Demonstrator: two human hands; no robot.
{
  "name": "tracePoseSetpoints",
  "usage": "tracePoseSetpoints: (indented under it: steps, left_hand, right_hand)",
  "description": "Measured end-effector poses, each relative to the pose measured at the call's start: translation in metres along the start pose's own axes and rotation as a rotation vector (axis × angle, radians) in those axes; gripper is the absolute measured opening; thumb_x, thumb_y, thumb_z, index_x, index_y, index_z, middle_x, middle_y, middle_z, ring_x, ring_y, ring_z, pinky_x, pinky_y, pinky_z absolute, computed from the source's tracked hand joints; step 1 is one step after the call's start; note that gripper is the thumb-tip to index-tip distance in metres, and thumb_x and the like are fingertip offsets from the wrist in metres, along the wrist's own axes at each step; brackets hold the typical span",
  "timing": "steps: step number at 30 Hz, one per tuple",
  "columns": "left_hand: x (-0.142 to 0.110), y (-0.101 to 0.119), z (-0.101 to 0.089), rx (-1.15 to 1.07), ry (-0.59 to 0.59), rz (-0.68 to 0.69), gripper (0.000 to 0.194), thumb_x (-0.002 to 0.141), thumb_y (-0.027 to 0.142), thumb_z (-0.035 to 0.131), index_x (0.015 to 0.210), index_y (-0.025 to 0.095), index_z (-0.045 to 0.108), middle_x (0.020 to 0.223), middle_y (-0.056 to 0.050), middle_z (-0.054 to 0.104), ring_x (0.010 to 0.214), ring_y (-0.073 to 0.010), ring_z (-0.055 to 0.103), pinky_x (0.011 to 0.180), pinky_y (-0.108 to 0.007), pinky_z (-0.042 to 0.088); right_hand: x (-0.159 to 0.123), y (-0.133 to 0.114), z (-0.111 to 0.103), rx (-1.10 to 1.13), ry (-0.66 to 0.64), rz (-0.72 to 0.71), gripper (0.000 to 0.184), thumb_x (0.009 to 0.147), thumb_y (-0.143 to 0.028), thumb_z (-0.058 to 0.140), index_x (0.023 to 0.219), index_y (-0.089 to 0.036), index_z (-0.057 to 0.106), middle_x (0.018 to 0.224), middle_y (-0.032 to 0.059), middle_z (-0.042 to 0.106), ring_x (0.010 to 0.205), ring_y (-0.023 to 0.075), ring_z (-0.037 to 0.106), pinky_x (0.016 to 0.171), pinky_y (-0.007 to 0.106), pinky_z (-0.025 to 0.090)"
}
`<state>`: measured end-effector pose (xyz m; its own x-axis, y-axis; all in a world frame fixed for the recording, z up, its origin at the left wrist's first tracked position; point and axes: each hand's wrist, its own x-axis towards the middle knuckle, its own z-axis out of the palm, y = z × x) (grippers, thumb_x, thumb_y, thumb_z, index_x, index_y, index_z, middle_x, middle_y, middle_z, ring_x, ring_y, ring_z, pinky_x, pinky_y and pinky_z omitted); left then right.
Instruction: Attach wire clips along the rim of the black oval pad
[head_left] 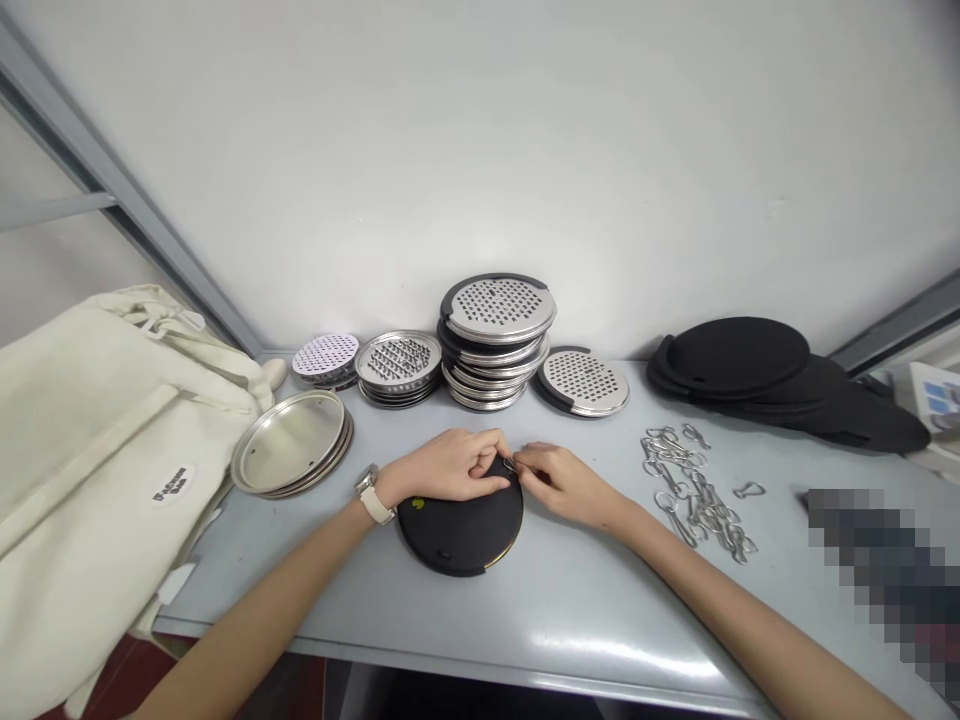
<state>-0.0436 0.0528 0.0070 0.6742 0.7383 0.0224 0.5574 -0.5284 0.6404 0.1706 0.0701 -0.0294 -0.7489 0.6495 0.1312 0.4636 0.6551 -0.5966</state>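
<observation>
A round black disc [459, 532] with a thin metal rim lies flat on the grey table [555, 610], under my left hand [442, 466]. That hand grips the disc's upper edge, and its fingers partly hide that part of the disc. My right hand [559, 483] comes in from the right, its fingertips pinching a small metal ring [510, 464] against the same edge. The ring nearly meets my left fingers. A loose heap of metal rings and clips [694, 495] lies to the right of my right hand.
Stacks of perforated steel grater plates [496, 310] stand along the white wall, with a stack of round steel plates [289, 442] nearer on the left. Black discs [750, 365] are piled at the back right. A cream canvas bag [97, 450] lies at the left.
</observation>
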Motion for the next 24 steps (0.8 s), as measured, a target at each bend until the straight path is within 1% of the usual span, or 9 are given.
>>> tracePoseSetpoints:
  steps: [8, 13, 24]
  left_hand:
    - [-0.0001, 0.0023, -0.0014, -0.01, -0.003, 0.013, 0.024, 0.086, 0.028, 0.059, 0.106, 0.019, 0.05, 0.058, 0.009, 0.044, 0.054, -0.0088, 0.044, 0.058, -0.02, 0.031]
    - [-0.0008, 0.002, -0.0014, 0.013, -0.003, 0.032, 0.019, 0.087, 0.029, 0.058, 0.101, 0.019, 0.052, 0.059, 0.008, 0.044, 0.055, -0.0086, 0.043, 0.057, -0.02, 0.03]
    - [-0.0009, 0.0034, -0.003, 0.003, -0.013, 0.023, 0.018, 0.087, 0.03, 0.058, 0.1, 0.019, 0.054, 0.059, 0.008, 0.044, 0.055, -0.0084, 0.042, 0.057, -0.021, 0.031]
  right_hand:
    - [0.0006, -0.0014, -0.0012, -0.013, -0.004, 0.002, 0.026, 0.089, -0.016, 0.04, 0.065, -0.018, 0.048, 0.066, 0.0005, 0.052, 0.06, 0.0131, 0.047, 0.061, 0.024, 0.037]
    - [0.001, -0.0033, -0.0023, -0.01, -0.018, 0.005, 0.025, 0.088, -0.015, 0.04, 0.064, -0.018, 0.046, 0.066, 0.0004, 0.052, 0.06, 0.0128, 0.046, 0.061, 0.024, 0.036]
    - [0.0008, -0.0037, -0.002, -0.018, -0.022, 0.003, 0.025, 0.089, -0.015, 0.04, 0.064, -0.019, 0.046, 0.067, 0.0008, 0.053, 0.061, 0.0132, 0.047, 0.062, 0.025, 0.037]
